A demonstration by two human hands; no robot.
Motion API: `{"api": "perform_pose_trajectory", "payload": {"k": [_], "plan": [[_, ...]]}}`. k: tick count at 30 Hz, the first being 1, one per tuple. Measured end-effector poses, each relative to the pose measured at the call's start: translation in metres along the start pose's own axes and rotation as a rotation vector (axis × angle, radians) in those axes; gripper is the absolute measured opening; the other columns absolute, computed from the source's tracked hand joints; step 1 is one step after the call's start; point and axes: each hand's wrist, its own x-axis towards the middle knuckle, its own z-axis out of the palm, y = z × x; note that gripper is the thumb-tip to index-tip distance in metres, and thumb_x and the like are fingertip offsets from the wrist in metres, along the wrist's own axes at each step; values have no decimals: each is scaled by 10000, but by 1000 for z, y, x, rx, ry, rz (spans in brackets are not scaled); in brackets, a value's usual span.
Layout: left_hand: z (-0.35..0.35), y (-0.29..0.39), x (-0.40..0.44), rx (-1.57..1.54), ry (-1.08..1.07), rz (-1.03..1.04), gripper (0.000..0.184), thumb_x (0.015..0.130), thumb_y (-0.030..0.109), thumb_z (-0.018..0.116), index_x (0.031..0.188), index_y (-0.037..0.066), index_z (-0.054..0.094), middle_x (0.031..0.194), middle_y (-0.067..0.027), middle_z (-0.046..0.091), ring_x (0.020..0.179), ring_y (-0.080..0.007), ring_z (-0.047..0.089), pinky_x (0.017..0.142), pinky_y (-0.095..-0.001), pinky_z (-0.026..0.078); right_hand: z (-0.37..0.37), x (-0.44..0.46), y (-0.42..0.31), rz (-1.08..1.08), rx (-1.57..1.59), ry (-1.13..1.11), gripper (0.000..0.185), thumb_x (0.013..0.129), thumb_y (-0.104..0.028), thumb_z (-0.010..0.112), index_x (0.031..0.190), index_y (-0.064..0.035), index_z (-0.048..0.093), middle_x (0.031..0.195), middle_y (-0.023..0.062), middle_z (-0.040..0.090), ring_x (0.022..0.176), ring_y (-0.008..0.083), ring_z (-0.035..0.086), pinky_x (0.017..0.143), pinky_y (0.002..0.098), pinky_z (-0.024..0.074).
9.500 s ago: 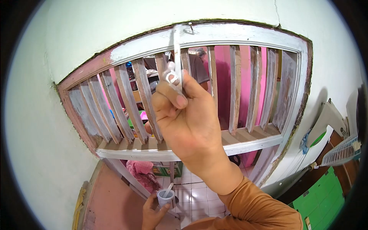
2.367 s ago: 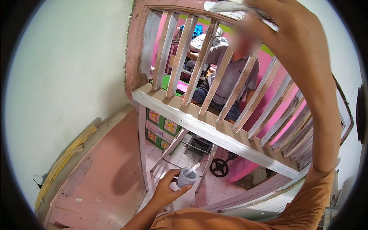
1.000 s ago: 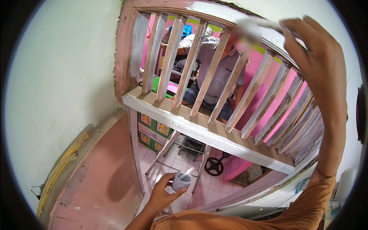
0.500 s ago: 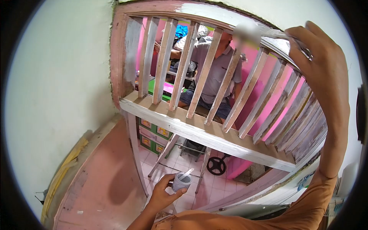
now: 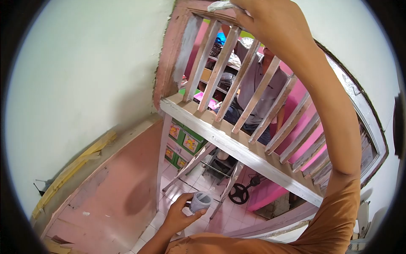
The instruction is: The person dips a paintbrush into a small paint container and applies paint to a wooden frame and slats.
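Observation:
My left hand [image 5: 181, 216] is wrapped round a small translucent cup [image 5: 198, 206] with greyish-white paint inside, held low in front of my body. High up, my right hand [image 5: 272, 21] is closed on a white-smeared paintbrush [image 5: 220, 6], its tip near the top rail of the wooden frame. My fingers hide most of the brush. Below that hand, slanted wooden slats [image 5: 220, 63] show patchy white paint over brown and pink. The ledge [image 5: 237, 146] under the slats has a whitish front face.
Behind the slats is a person in a grey shirt [image 5: 264, 86]. Below the ledge stand a metal-legged frame [image 5: 196, 163], green drawers [image 5: 190, 144] and a black wheel [image 5: 239, 193]. Yellow strips [image 5: 76, 171] lie along the pale wall at left, beside a pink panel [image 5: 122, 182].
My right hand has moved left along the top rail with the brush. The view has shifted, so the slatted frame sits further right. My left hand still holds the cup low.

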Motion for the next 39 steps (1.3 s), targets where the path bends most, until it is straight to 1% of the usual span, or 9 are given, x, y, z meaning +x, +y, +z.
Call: {"api": "perform_pose_trajectory", "payload": {"k": [8,10,17,24,27,31,34,36,39], "plan": [[-2,-6,-1,24,34,16,579,805,212,882,1281,21,613,1189,-95,649,1079,-203,654,865,-329,552,18,5,8,17,-149,-162,206,901,-201,627,867,-9,696,870,180,650,712,341,676,675,466,553],[2,-6,2,0,17,24,575,809,220,877,1280,18,615,1187,-98,650,1070,-204,653,865,-329,552,-6,-5,6,82,-181,-300,220,905,-214,623,862,-13,703,869,178,659,719,341,679,668,456,550],[11,0,9,25,-69,32,576,815,248,871,1280,20,620,1180,-114,650,1060,-203,654,864,-332,552,-49,-27,-3,128,-340,-359,241,900,-222,619,818,-13,707,780,174,661,733,343,677,680,453,541],[3,0,2,33,-77,-7,594,820,215,874,1299,-2,596,1229,-117,634,1126,-214,639,913,-350,535,-69,-20,-19,234,-249,-255,223,866,-205,632,839,-12,738,779,181,678,720,342,668,725,461,536],[2,0,1,39,-66,-14,597,820,216,874,1304,3,597,1228,-114,635,1128,-213,640,915,-358,536,-28,-6,-2,64,-49,-65,211,874,-195,626,836,-13,725,794,183,673,711,344,671,707,458,545],[1,-1,-2,21,-39,-6,598,820,216,875,1307,5,599,1225,-109,636,1132,-210,640,916,-356,536,26,14,1,-30,-89,-48,199,894,-186,611,831,-18,697,819,185,664,713,345,680,672,452,558],[0,-5,-3,51,-35,-22,600,819,213,875,1308,6,597,1221,-106,634,1134,-208,638,918,-352,532,23,7,0,-80,-194,-34,196,910,-186,606,845,-19,686,817,183,663,709,333,684,656,449,559],[0,-5,-1,39,-37,-33,599,819,212,875,1308,6,597,1221,-106,633,1133,-208,638,919,-351,531,18,9,3,156,-206,-355,196,916,-191,606,852,-21,680,804,173,669,695,329,682,654,442,557],[3,-4,3,33,-36,-24,589,816,223,874,1297,13,606,1197,-108,641,1096,-207,644,892,-341,539,1,-15,8,165,-199,-311,217,931,-196,596,830,-21,676,782,169,674,689,327,681,654,446,553]]}}
